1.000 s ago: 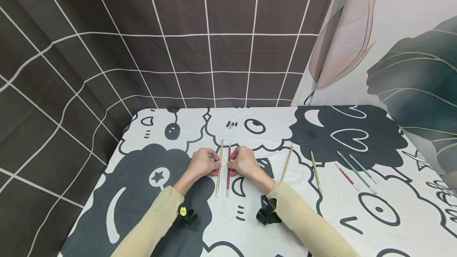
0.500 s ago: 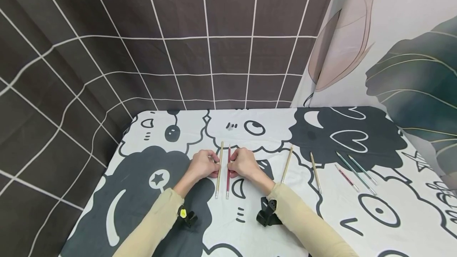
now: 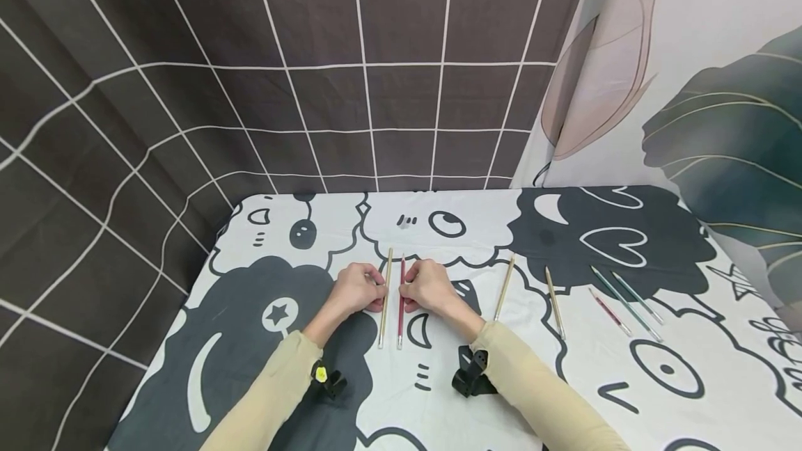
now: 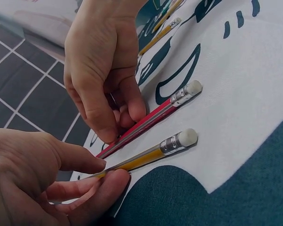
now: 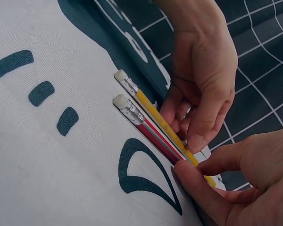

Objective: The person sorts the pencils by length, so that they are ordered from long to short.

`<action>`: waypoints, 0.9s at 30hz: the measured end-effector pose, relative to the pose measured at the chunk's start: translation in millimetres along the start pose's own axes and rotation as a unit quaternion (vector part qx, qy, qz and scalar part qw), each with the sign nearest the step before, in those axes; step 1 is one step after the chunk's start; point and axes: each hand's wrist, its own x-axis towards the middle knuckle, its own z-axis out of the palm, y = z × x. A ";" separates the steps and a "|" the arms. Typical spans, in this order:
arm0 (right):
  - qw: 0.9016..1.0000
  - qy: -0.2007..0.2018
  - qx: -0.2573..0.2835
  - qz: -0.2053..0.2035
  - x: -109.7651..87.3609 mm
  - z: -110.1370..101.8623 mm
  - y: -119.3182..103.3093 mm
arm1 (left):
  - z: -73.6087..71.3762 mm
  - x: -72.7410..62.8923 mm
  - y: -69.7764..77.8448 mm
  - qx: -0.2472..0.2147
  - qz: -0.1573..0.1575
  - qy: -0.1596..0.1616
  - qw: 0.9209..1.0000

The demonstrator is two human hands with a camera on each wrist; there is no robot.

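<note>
A yellow pencil (image 3: pixel 383 326) and a red pencil (image 3: pixel 400 326) lie almost parallel on the patterned cloth, a narrow gap between them. Their eraser ends point toward the person. My left hand (image 3: pixel 357 287) pinches the yellow one between thumb and finger near its middle. From the other side, my right hand (image 3: pixel 429 286) holds the red one the same way. In the left wrist view, white erasers and silver ferrules show on the yellow pencil (image 4: pixel 146 158) and the red pencil (image 4: pixel 148 118). The fingers partly cover both shafts in the wrist views.
Right of the hands lie a yellow pencil (image 3: pixel 503 289), another yellow pencil (image 3: pixel 554 303), a pink pencil (image 3: pixel 609 312), a long green pencil (image 3: pixel 626 303) and a shorter green pencil (image 3: pixel 635 296). A dark checked curtain (image 3: pixel 401 96) hangs behind the cloth-covered table (image 3: pixel 413 423).
The head view has shifted very slightly. Both hands and the two pencils keep the same places on the cloth.
</note>
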 end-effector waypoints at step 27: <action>0.999 0.003 -0.022 -0.044 -32.9 -54.0 8.1 | 14.3 -19.2 32.1 -0.084 0.069 0.029 0.994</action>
